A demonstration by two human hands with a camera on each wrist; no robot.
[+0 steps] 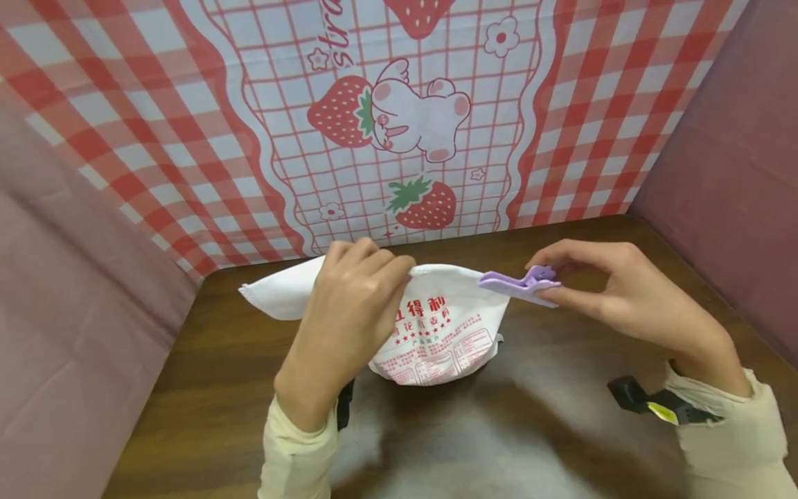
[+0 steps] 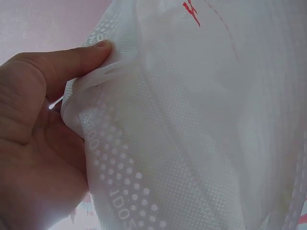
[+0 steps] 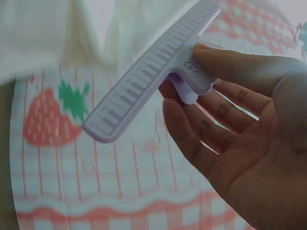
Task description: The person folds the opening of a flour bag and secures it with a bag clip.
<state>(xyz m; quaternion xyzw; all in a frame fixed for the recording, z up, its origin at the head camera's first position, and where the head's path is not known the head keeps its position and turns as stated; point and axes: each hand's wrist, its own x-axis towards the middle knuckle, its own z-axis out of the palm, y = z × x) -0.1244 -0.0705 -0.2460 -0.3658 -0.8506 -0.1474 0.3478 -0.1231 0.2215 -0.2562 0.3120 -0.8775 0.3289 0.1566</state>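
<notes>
A white flour bag (image 1: 436, 326) with red printing stands on the brown table, its top folded over and one flap sticking out to the left. My left hand (image 1: 355, 305) grips the bag's upper edge; in the left wrist view the thumb (image 2: 91, 55) presses the gathered white material (image 2: 158, 124) against fingers mostly hidden behind it. My right hand (image 1: 623, 291) pinches a long lilac bag clip (image 1: 524, 284) by its handles. The clip's left end overlaps the bag's right top corner in the head view. In the right wrist view, the clip (image 3: 148, 72) has a ridged bar, with thumb and fingers on its handles.
The brown wooden table (image 1: 212, 388) lies around the bag. Behind it hangs a red-and-white checked cloth (image 1: 580, 138) with strawberries. Pink fabric walls (image 1: 717, 159) stand at both sides. A dark strap with a yellow tab (image 1: 662, 413) sits at the right wrist.
</notes>
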